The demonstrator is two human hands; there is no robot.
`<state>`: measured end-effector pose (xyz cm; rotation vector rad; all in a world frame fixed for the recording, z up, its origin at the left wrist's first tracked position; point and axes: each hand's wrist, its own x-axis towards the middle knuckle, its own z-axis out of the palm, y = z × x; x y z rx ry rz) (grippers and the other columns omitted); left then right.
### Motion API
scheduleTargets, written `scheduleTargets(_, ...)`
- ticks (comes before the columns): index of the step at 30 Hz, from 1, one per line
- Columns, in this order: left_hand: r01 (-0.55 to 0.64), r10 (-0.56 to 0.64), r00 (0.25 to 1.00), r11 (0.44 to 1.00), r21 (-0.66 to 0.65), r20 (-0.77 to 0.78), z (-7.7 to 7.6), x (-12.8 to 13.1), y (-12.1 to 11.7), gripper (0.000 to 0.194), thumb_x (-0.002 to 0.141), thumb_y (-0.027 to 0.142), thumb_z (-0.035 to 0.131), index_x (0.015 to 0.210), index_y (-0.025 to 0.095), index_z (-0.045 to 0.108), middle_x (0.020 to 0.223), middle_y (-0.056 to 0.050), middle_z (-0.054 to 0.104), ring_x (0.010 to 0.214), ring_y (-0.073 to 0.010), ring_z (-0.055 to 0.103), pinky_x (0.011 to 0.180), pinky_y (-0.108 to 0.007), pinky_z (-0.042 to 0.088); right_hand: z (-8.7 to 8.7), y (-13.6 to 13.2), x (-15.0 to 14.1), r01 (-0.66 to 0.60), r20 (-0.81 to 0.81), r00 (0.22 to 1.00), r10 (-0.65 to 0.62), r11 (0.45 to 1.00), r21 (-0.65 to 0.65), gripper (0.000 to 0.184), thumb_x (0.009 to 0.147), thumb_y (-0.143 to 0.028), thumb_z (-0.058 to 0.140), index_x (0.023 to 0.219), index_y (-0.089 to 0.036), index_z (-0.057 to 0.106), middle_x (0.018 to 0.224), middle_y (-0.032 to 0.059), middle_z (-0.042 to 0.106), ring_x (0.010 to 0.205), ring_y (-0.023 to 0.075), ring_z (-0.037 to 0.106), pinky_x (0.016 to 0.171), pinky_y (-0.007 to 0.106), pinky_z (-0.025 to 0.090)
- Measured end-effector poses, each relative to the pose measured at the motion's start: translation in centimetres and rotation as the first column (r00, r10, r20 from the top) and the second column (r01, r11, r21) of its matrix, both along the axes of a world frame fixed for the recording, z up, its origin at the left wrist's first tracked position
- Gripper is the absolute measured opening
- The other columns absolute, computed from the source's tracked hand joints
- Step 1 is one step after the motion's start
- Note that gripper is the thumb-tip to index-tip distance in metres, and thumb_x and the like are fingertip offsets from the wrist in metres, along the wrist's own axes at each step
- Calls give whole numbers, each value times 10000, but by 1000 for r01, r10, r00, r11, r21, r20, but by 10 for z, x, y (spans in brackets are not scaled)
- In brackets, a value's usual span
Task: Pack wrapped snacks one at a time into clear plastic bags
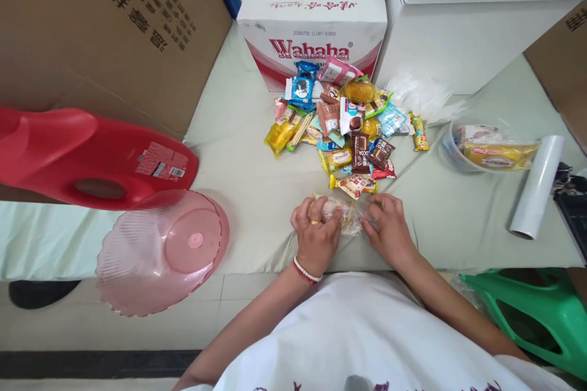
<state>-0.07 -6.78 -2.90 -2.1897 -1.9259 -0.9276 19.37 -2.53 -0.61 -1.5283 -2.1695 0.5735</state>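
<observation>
Both my forearms reach forward to the near side of the snack pile (361, 145). There my left hand (317, 229) grips a clear-wrapped packet (347, 214), fingers curled; my right hand (387, 226) bends at its edge, pinching or not I can't tell. Right of the pile, a bowl (448, 148) holds a yellow packet (498, 157); behind it, a box (312, 36) reads "Wahaha".

Indoor room, homelike; home or small stockroom, cannot be settled. Evidence: pale tiled floor (233, 290), dark band across it; surface (247, 220), draped in pale green cloth; brown printed carton (114, 67); white carton with red lettering (316, 36); further white boxes (458, 43). Domestic items: pink ribbed bowl (132, 269), red handled bottle (128, 146), green plastic stool (554, 324), heap of wrapped snacks (328, 119).
</observation>
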Motion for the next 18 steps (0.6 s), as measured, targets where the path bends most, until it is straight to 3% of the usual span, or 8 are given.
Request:
scheduleTargets(4, 30, -29, 999, 999, -19, 39, -7, 5, 0, 273, 916, 171, 664, 1156, 291, 717, 1444, -146, 557, 1524, -385, 288, 1127, -664, 370, 14, 8, -24, -67, -199, 979, 32, 983, -172, 82, 971, -266, 551, 903, -238, 587, 826, 24, 651, 730, 196, 610, 697, 309, 497)
scheduleTargets(8, 151, -130, 957, 986, -65, 260, -13, -1, -2, 340, 944, 144, 577, 1244, 277, 665, 1416, -143, 562, 1500, -345, 368, 1138, -615, 417, 4, 25, -53, -174, -278, 952, 129, 974, -143, 110, 967, -215, 501, 904, -226, 591, 862, 46, 677, 815, 211, 623, 753, 320, 483)
scheduleTargets(10, 206, -140, 866, 975, -87, 481, -13, -8, -4, 365, 954, 165, 544, 1293, 271, 627, 1474, -143, 503, 1497, -327, 382, 1153, -586, 423, -5, 30, -59, -184, -296, 945, 140, 975, -127, 146, 978, -223, 479, 902, -216, 604, 880, 66, 673, 859, 225, 620, 782, 338, 484)
scheduleTargets(12, 147, -39, 704, 985, -92, 709, -14, -16, -3, 362, 975, 214, 519, 1330, 267, 567, 1504, -144, 464, 1479, -299, 413, 1160, -545, 430, -12, 31, -59, -183, -327, 936, 133, 975, -127, 172, 995, -254, 469, 915, -215, 617, 886, 71, 663, 872, 228, 617, 796, 348, 489)
scheduleTargets(14, 15, 108, 554, 990, -140, 826, -15, -20, 0, 347, 973, 277, 560, 1318, 246, 536, 1443, -141, 508, 1409, -271, 489, 1154, -504, 439, -14, 29, -57, -177, -366, 923, 117, 975, -137, 185, 1002, -287, 472, 933, -219, 630, 893, 70, 656, 876, 229, 617, 806, 355, 497)
scheduleTargets(16, -47, 208, 511, 976, -215, 834, -15, -20, 4, 365, 921, 316, 663, 1258, 220, 561, 1328, -127, 580, 1295, -259, 573, 1116, -469, 474, -11, 24, -54, -159, -409, 910, 71, 970, -185, 178, 998, -320, 491, 961, -227, 638, 909, 68, 660, 861, 228, 621, 803, 365, 507)
scheduleTargets(18, -32, 218, 559, 970, -241, 800, -10, -16, 5, 399, 875, 296, 727, 1235, 209, 582, 1229, -109, 627, 1168, -244, 634, 1031, -433, 532, -5, 17, -52, -138, -485, 874, -27, 944, -300, 179, 995, -361, 511, 1049, -243, 634, 933, 58, 674, 791, 215, 625, 766, 367, 524)
